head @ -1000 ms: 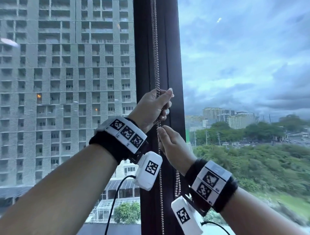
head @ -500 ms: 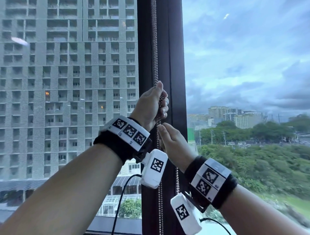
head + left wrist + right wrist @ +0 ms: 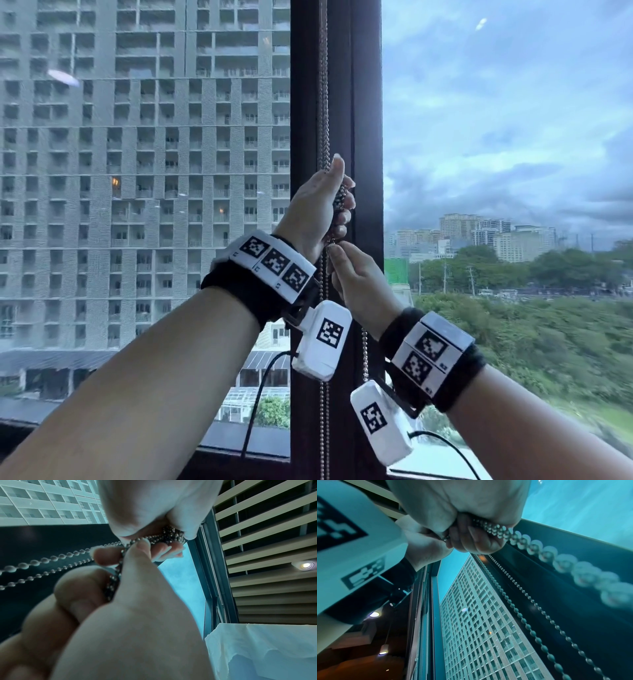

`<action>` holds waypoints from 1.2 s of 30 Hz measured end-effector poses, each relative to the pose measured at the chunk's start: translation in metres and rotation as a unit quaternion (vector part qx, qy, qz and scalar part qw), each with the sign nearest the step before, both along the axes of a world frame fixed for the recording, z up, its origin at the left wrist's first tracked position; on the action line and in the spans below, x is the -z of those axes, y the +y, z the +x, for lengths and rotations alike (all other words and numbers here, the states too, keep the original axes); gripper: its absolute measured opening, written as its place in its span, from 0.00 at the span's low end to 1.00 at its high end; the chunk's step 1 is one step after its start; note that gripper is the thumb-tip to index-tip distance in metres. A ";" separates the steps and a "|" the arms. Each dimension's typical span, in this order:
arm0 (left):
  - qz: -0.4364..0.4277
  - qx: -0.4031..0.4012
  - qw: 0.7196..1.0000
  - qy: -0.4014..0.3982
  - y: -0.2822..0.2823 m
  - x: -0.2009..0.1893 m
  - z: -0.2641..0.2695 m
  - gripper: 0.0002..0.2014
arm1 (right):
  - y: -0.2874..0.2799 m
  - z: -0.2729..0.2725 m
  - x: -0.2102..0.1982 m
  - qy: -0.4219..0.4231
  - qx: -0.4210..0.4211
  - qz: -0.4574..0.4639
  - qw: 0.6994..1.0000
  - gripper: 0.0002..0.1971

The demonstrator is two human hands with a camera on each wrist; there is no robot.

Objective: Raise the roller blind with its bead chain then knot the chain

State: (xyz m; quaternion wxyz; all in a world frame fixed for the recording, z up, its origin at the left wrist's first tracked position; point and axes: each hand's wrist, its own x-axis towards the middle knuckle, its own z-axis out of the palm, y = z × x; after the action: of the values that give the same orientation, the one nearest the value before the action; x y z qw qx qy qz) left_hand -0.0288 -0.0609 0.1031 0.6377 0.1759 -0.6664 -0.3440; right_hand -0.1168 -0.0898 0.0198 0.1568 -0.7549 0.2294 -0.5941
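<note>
A metal bead chain (image 3: 323,102) hangs in two strands down the dark window mullion (image 3: 363,137). My left hand (image 3: 342,212) is the upper one; its curled fingers grip a bunched clump of beads (image 3: 171,534) and its thumb points up along the chain. Just beneath, my right hand (image 3: 334,251) pinches the chain between thumb and forefinger (image 3: 130,550). From the hands the strands (image 3: 505,595) run on, and more chain (image 3: 323,428) hangs below the wrists. No view shows the blind itself.
Window glass lies on both sides of the mullion, with a tower block (image 3: 137,171) outside on the left. A sill (image 3: 239,445) runs along the bottom. Indoors, a slatted ceiling with a downlight (image 3: 306,565) and white fabric (image 3: 257,649) are on the right.
My left hand has turned so its thumb now points up along the chain instead of across it. The right hand has come up slightly closer beneath it. Both keep hold of the chain.
</note>
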 end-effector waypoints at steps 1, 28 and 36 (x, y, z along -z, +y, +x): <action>-0.001 -0.005 1.000 -0.005 0.001 0.000 0.001 0.17 | 0.000 0.000 0.000 -0.002 0.001 0.002 1.000 0.18; -0.160 -0.286 0.913 -0.243 0.024 0.030 0.049 0.29 | 0.041 0.010 -0.002 0.030 0.168 0.026 0.985 0.15; -0.314 -0.344 0.835 -0.294 0.033 0.047 0.035 0.27 | 0.063 -0.018 0.000 0.081 0.248 0.047 0.964 0.21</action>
State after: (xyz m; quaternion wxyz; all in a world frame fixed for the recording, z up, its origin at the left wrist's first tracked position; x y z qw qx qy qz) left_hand 0.0063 -0.0283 0.0566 0.5100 0.2766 -0.7913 0.1932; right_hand -0.1351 -0.0271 0.0202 0.0208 -0.7116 0.4497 -0.5395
